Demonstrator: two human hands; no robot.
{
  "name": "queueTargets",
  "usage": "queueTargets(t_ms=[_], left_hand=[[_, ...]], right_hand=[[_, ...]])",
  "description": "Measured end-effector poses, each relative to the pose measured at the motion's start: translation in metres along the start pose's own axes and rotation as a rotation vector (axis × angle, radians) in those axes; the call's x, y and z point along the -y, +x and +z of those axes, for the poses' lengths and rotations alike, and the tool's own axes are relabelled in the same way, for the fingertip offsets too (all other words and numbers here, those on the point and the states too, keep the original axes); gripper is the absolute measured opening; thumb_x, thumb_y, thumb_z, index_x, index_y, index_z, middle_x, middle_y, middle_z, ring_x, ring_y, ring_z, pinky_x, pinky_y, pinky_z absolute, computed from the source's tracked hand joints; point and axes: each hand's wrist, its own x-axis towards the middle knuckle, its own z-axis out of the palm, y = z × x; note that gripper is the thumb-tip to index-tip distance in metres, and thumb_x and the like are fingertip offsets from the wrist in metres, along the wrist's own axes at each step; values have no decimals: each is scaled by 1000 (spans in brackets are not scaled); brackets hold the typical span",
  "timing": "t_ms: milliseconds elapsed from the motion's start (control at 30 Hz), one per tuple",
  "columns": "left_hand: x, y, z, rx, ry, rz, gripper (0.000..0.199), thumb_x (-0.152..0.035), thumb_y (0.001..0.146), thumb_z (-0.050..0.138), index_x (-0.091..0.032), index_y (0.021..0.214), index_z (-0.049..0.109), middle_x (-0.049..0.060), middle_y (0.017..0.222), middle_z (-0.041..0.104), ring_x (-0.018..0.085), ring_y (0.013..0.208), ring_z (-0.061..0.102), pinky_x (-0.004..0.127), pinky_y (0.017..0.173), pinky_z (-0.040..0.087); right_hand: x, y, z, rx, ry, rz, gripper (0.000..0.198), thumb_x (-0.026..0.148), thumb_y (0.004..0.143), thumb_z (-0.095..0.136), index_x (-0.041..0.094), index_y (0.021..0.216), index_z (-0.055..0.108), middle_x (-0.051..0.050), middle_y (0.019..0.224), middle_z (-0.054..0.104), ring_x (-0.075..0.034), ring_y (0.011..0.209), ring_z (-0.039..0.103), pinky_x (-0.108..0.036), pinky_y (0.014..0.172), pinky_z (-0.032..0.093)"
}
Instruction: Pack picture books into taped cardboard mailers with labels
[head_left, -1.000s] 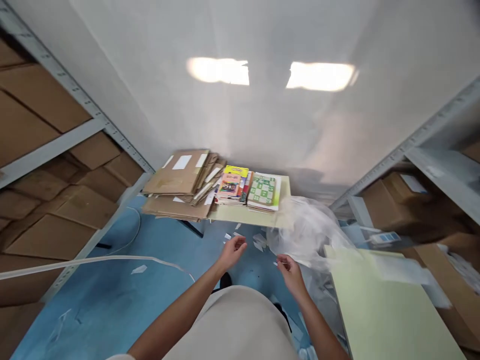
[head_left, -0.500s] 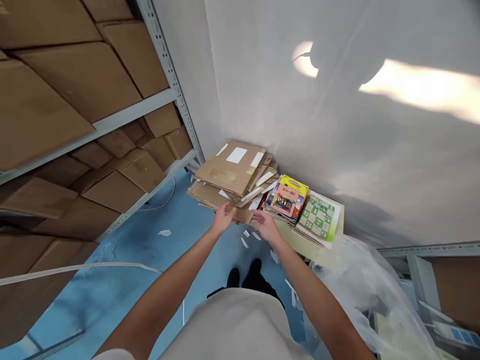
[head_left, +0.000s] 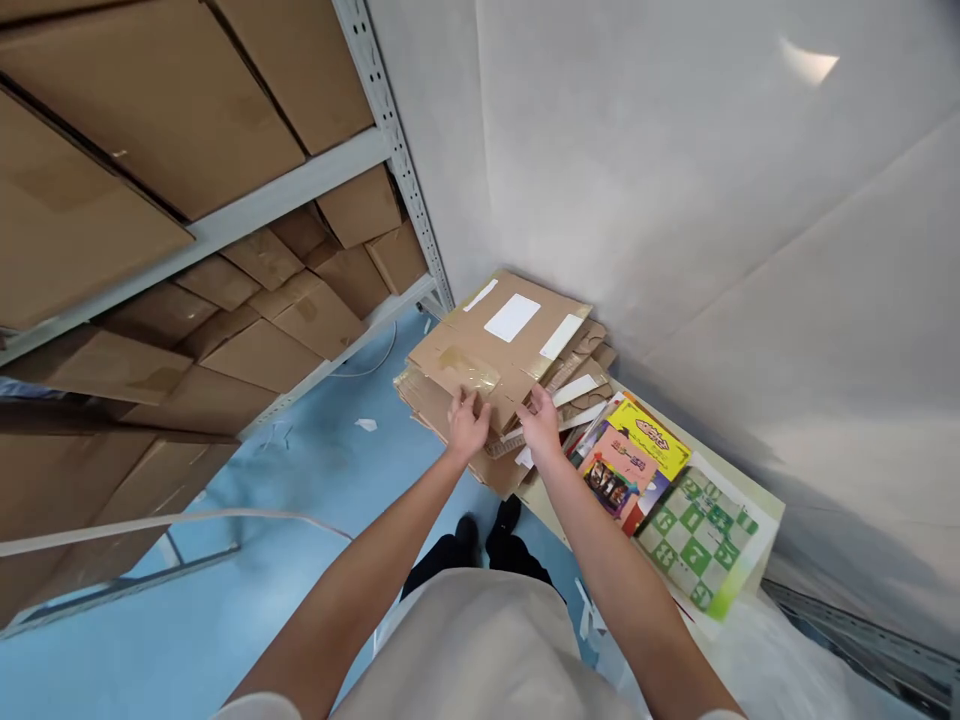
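A stack of flattened cardboard boxes [head_left: 429, 398] lies against the wall at the middle of the view. The top flattened cardboard box [head_left: 555, 300] carries white labels and a strip of clear brown tape. My left hand [head_left: 469, 422] is on its near edge beside the tape, fingertips over the top. At the near right corner, my right hand [head_left: 541, 424] has its fingers curled at the side edge. Both hands appear to grip this top piece, though their undersides are hidden. More cardboard layers and white strips show beneath it on the right.
Right of the stack lie colourful books [head_left: 615, 470] and a green checkered board sheet [head_left: 697, 535] on a pale table [head_left: 772, 510]. Metal shelving [head_left: 300, 180] with cardboard boxes stands at left. Paper scraps [head_left: 366, 425] lie on the blue floor; clear plastic sheeting [head_left: 787, 660] is at lower right.
Both hands have moved from the low front edge of the stack up to the top flattened cardboard box. My view has shifted, so the stack and books appear closer and farther right.
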Motion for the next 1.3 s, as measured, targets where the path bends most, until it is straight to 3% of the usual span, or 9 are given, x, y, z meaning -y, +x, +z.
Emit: queueTargets(t_ms=[133, 300, 467, 600, 733, 867, 967, 1133, 1300], left_hand=[[0, -3, -5, -25, 17, 27, 35, -31, 81, 57, -13, 110, 65, 17, 140, 44, 30, 133, 38, 45, 111, 29], [0, 1, -11, -89, -117, 19, 22, -27, 78, 62, -17, 97, 67, 13, 128, 51, 27, 126, 45, 44, 109, 33], [-2, 12, -26, -270, -540, -223, 48, -29, 74, 69, -21, 118, 51, 12, 127, 50, 22, 112, 56, 37, 91, 50], [-4, 25, -62, -193, -930, -409, 30, -34, 82, 59, -24, 109, 52, 7, 116, 60, 17, 97, 64, 30, 77, 55], [8, 29, -103, -204, -939, -441, 20, -29, 81, 55, -21, 99, 56, 7, 115, 63, 16, 94, 66, 28, 75, 55], [30, 22, -139, -200, -849, -264, 23, -35, 74, 61, -20, 91, 61, 8, 102, 69, 18, 90, 67, 31, 75, 55], [38, 17, -174, -208, -914, -77, 31, -39, 64, 70, -18, 86, 63, 5, 91, 71, 17, 81, 67, 30, 74, 53], [21, 14, -228, 44, -930, 127, 37, -34, 51, 80, -17, 81, 68, 1, 80, 71, 13, 66, 63, 24, 64, 52], [-7, -6, -219, 467, -810, 231, 37, -34, 47, 83, -16, 76, 70, 2, 72, 70, 13, 58, 60, 23, 55, 48]], right_hand=[[2, 7, 9, -103, -14, 51, 62, 26, 65, 66, 18, 123, 46, -13, 129, 56, -20, 119, 53, -40, 104, 40], [1, 28, 18, -31, 28, 228, 44, 37, 66, 68, 20, 103, 51, -8, 103, 68, -19, 85, 66, -35, 73, 56], [11, 23, 19, 29, 74, 254, 33, 41, 67, 66, 22, 91, 53, -2, 87, 71, -17, 71, 66, -29, 56, 56], [32, -13, 25, 37, 100, 205, 33, 41, 67, 67, 22, 91, 54, -1, 85, 71, -17, 68, 66, -28, 52, 55], [33, -69, 36, 28, 25, 198, 36, 43, 66, 68, 21, 93, 57, -2, 81, 71, -16, 58, 64, -25, 43, 49], [18, -125, 35, 35, -183, 190, 31, 45, 68, 68, 18, 82, 64, -2, 66, 69, -15, 50, 60, -26, 43, 47], [24, -158, 15, -113, -345, 43, 32, 45, 71, 67, 17, 87, 67, -5, 71, 70, -18, 61, 64, -32, 56, 53], [73, -198, -38, -474, -522, -279, 49, 44, 70, 70, 21, 113, 62, -11, 113, 64, -25, 104, 60, -42, 85, 51], [96, -249, -86, -759, -496, -300, 79, 44, 65, 75, 27, 134, 43, -12, 143, 41, -29, 130, 40, -48, 98, 42]])
